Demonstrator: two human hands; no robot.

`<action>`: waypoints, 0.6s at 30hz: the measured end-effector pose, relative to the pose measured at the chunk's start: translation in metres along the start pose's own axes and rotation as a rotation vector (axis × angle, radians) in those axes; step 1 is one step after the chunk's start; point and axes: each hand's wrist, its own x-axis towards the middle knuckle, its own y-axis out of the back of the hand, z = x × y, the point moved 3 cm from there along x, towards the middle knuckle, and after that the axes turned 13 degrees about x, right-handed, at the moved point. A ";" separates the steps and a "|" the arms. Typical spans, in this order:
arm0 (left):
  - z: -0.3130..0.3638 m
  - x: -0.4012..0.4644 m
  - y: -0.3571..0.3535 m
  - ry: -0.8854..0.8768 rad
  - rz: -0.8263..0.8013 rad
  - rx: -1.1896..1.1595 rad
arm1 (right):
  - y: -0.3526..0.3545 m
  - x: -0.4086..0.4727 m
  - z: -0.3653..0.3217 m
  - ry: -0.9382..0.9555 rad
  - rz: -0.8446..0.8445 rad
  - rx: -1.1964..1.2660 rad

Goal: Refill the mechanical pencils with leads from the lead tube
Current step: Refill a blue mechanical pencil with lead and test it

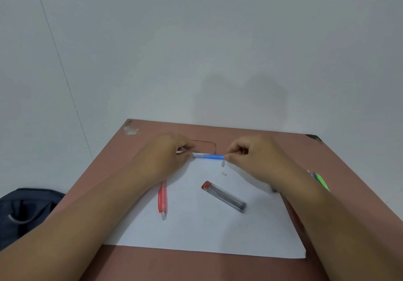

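paper (196,226) holds two pencils (162,198), one tube (224,196).

Bare paper (196,232) below lead tube (224,196)

matt white paper sheet (196,232), clear glossy plastic lead tube (225,196)

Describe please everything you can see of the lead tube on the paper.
The lead tube is a slim, clear plastic case with a reddish-brown cap at its far left end and a dark base at its near right end. Dark leads seem to show through the wall. It lies flat and diagonal on the white paper, between the red pencil and the right forearm. The cap looks on. Nothing but the paper touches it; neither hand holds it.
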 end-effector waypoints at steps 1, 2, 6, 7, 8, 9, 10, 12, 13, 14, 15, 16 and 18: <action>0.000 -0.001 0.001 -0.011 0.018 -0.001 | -0.001 -0.004 -0.005 -0.009 -0.071 -0.041; 0.000 -0.002 0.002 -0.029 0.038 -0.007 | -0.003 -0.009 -0.008 -0.032 -0.148 -0.088; 0.002 -0.007 0.007 -0.105 0.057 -0.007 | -0.014 -0.018 -0.015 -0.081 -0.317 -0.269; 0.004 -0.009 0.008 -0.132 0.062 -0.007 | -0.015 -0.019 -0.016 -0.075 -0.322 -0.272; 0.006 -0.010 0.010 -0.159 0.073 -0.015 | -0.016 -0.019 -0.018 -0.063 -0.329 -0.272; 0.008 -0.011 0.011 -0.182 0.082 -0.029 | -0.016 -0.019 -0.019 -0.049 -0.338 -0.270; 0.011 -0.013 0.013 -0.195 0.081 -0.041 | -0.017 -0.020 -0.020 -0.036 -0.349 -0.268; 0.011 -0.015 0.014 -0.211 0.071 -0.055 | -0.018 -0.021 -0.022 -0.026 -0.369 -0.261; 0.010 -0.016 0.014 -0.216 0.068 -0.064 | -0.019 -0.022 -0.022 -0.032 -0.379 -0.261; 0.009 -0.017 0.014 -0.217 0.061 -0.076 | -0.020 -0.022 -0.022 -0.037 -0.395 -0.270; 0.008 -0.017 0.015 -0.217 0.051 -0.094 | -0.021 -0.021 -0.022 -0.035 -0.412 -0.285; 0.008 -0.018 0.016 -0.216 0.038 -0.111 | -0.022 -0.021 -0.021 -0.027 -0.425 -0.301; 0.009 -0.020 0.018 -0.221 -0.006 -0.136 | -0.022 -0.021 -0.022 -0.024 -0.414 -0.290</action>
